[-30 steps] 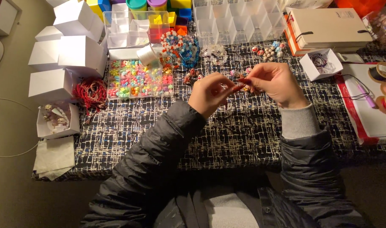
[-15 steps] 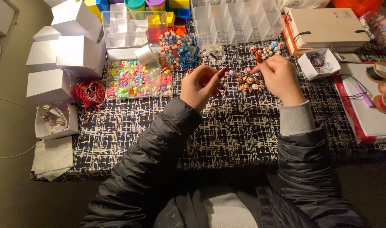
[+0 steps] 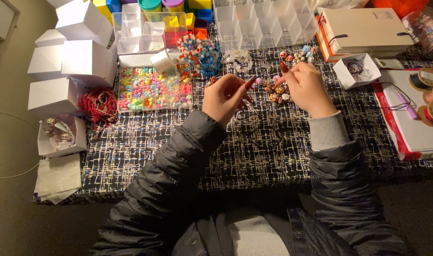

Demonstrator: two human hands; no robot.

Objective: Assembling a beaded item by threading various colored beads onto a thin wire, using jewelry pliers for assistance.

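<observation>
Both hands, left hand (image 3: 224, 96) and right hand (image 3: 305, 86), pinch over beads (image 3: 276, 91).

A low table (image 3: 131, 156) fills most of the view, covered by a black cloth with a broken white grid pattern. Its near edge runs from nine o'clock across to three o'clock, and below it the surface falls into shadow. At nine o'clock lies a bare tan floor (image 3: 13, 142), crossed by a thin pale cord (image 3: 8, 176). The light is warm and dim, brightest toward twelve o'clock, darkest at six o'clock.
</observation>
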